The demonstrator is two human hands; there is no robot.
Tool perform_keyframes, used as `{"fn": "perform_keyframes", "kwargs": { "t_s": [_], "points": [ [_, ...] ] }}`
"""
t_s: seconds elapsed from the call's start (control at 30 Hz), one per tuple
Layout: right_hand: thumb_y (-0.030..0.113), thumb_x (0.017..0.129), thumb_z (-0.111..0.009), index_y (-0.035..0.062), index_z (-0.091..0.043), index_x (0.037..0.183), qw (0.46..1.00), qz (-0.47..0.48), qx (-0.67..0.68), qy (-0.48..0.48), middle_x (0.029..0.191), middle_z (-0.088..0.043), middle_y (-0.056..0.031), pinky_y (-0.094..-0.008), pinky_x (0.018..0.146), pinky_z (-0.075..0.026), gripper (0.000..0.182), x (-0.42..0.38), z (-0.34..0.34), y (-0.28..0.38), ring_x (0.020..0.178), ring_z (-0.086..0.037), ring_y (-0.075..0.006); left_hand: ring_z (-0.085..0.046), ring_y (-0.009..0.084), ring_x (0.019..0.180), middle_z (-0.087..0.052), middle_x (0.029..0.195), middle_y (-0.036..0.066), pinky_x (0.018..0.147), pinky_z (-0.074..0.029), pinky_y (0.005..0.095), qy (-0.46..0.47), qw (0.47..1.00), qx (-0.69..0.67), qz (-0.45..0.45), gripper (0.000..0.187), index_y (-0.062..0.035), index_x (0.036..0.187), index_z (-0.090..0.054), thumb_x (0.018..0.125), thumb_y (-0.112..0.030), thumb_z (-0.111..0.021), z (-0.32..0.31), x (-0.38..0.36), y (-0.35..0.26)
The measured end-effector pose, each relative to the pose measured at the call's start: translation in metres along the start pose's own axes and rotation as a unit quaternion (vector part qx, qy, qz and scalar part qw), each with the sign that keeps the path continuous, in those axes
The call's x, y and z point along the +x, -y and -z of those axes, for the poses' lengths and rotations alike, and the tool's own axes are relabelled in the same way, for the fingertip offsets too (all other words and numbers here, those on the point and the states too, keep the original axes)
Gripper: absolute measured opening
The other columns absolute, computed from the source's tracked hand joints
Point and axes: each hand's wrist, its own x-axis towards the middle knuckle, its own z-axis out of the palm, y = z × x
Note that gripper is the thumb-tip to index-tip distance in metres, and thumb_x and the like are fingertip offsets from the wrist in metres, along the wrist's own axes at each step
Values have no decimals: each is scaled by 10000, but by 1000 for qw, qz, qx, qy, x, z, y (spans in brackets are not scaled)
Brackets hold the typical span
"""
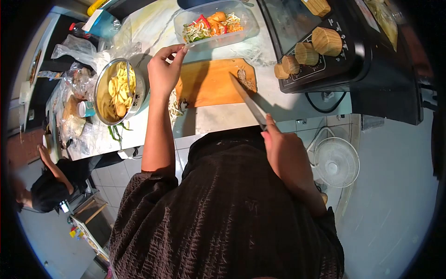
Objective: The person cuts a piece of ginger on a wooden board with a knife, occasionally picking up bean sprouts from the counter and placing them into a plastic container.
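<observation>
My right hand (pixel 283 151) is closed round the handle of a knife (pixel 249 101), whose blade points up and left over the right part of an orange-brown cutting board (pixel 209 86). A small heap of finely cut brown bits (pixel 246 80) lies at the board's right end. My left hand (pixel 166 67) is raised near the board's upper left, thumb and forefinger pinched close to the corner of a clear plastic container (pixel 216 45); what they hold, if anything, is too small to make out. Sprouts, red strips and orange pieces (pixel 214 25) fill that container.
A metal bowl of yellow pieces (pixel 96 97) stands left of my left forearm, among plastic bags (pixel 76 49). A black oven with wooden knobs (pixel 306 83) stands at the right. Below are a fan (pixel 337 162) and, at far left, another person (pixel 51 183).
</observation>
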Motion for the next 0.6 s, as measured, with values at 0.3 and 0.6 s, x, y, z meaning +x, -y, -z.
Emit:
{"fn": "perform_keyframes", "kwargs": {
  "t_s": [0.3,0.6],
  "points": [
    [274,1003,-562,76,-559,1367,998,17,57,8,690,-651,-205,-467,612,-538,414,-3,9,-10,662,-671,-390,-697,223,779,-752,913,142,692,-530,319,-3,997,79,-11,357,-40,1014,-778,849,-357,-781,-28,50,9],
    [150,952,-639,146,-604,1355,986,51,155,-19,773,-638,-267,-513,620,-491,405,15,-6,8,767,-641,-457,-550,188,638,-711,870,86,632,-476,328,-21,997,80,10,302,-78,1029,-777,849,-321,-782,23,-1,3]
  ]
}}
